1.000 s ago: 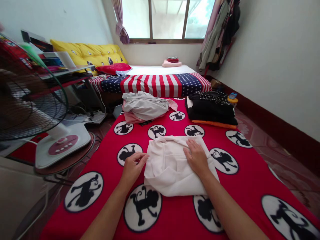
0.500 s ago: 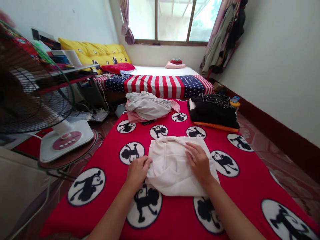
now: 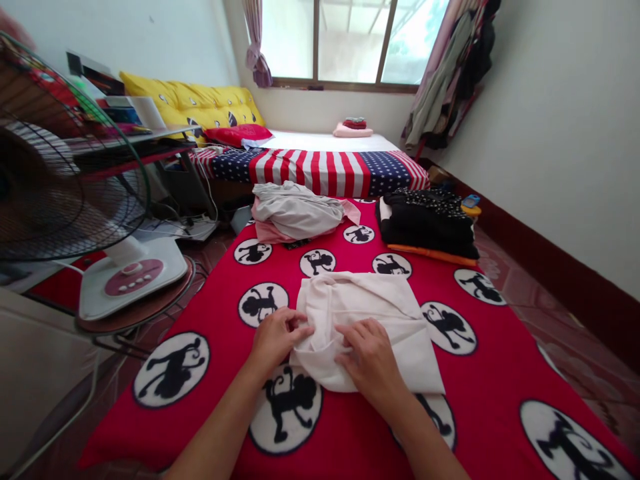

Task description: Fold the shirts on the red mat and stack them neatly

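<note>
A white garment [image 3: 370,300], folded into a rough rectangle with creases on its left part, lies in front of me on the red cloth. My left hand [image 3: 278,339] is at its left edge, fingers bent and apart, the tips touching the fabric. Over the garment's lower middle rests my right hand [image 3: 369,357], thumb apart from the fingers, fingertips on the creased part. Neither hand grips the fabric. The cloth under my right palm is hidden.
A red blanket [image 3: 210,437] with monkey circles covers the surface. Beyond the garment lie a loose grey-and-pink clothes heap [image 3: 303,212] and a folded black stack [image 3: 427,227]. On the left, a fan [image 3: 133,270] stands on a stool. A bed [image 3: 320,170] is under the window.
My right hand has moved left and nearer to me, from the garment's right part to its lower middle. My left fingers have loosened from the edge and shifted slightly right onto the fabric.
</note>
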`<state>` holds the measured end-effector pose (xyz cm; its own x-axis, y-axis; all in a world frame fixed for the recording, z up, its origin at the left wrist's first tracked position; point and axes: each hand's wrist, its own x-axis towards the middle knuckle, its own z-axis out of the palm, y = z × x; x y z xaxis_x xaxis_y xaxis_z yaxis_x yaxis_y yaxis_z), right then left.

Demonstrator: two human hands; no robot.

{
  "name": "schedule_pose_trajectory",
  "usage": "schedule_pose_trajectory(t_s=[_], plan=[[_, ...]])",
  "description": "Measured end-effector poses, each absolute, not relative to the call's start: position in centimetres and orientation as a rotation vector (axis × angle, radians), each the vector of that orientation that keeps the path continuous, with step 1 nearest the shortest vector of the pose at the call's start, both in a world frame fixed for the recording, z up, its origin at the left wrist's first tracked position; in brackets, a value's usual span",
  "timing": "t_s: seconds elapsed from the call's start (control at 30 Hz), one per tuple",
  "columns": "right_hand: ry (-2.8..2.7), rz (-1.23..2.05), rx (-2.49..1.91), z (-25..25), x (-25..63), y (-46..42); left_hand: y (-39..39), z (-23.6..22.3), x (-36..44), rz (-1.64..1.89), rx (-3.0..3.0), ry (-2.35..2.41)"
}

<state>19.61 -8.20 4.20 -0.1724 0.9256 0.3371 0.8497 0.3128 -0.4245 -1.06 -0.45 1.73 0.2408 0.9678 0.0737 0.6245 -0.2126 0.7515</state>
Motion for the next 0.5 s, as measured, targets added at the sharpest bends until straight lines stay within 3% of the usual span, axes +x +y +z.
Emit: schedule_pose_trajectory(t_s=[0.23, 0.5], plan=[[-1.959, 0.156, -1.618, 3.9, 19.9, -8.5, -0.3, 2.6, -0.6, 0.802, 2.127, 1.259], [-1.979, 0.201, -1.573, 3.8, 19.8, -8.6, 0.9, 3.2, -0.2, 0.648, 2.032, 1.518]])
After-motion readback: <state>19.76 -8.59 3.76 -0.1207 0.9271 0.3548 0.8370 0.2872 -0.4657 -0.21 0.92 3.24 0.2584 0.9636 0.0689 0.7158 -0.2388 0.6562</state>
